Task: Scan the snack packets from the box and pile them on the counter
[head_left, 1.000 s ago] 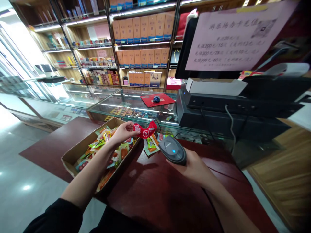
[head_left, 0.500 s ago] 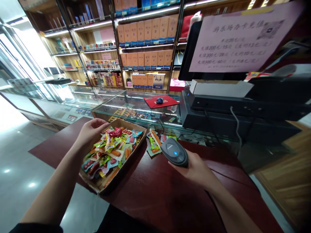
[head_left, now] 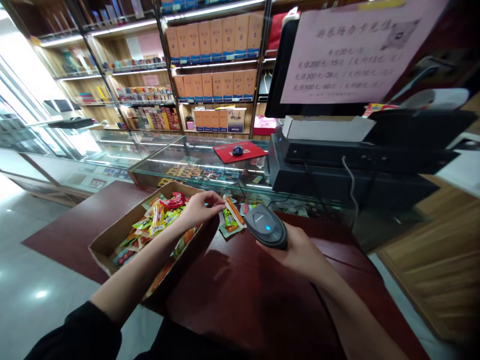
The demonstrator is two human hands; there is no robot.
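My right hand [head_left: 302, 250] is wrapped round a dark grey handheld scanner [head_left: 267, 227] with a lit blue light, held over the brown table. My left hand [head_left: 200, 209] reaches across the cardboard box [head_left: 103, 242], its finger and thumb pinched at the upper left end of an orange sausage packet [head_left: 234, 211]. That packet lies on a small pile with a green packet [head_left: 229, 220], just left of the scanner. In the box are many colourful snack packets [head_left: 157, 217], with a red one [head_left: 174, 201] on top; my left forearm hides part of them.
Behind the table [head_left: 217, 300] is a glass counter [head_left: 157, 159] with a mouse [head_left: 237, 150] on a red mat [head_left: 255, 152]. At the right stand a monitor with a pink paper sign [head_left: 348, 60] and a black cash drawer [head_left: 337, 172] with cables. Stocked shelves line the back.
My left hand has moved right, from the box's far left edge to the sausage packet beside the box. The scanner stays in my right hand. The view has shifted slightly.
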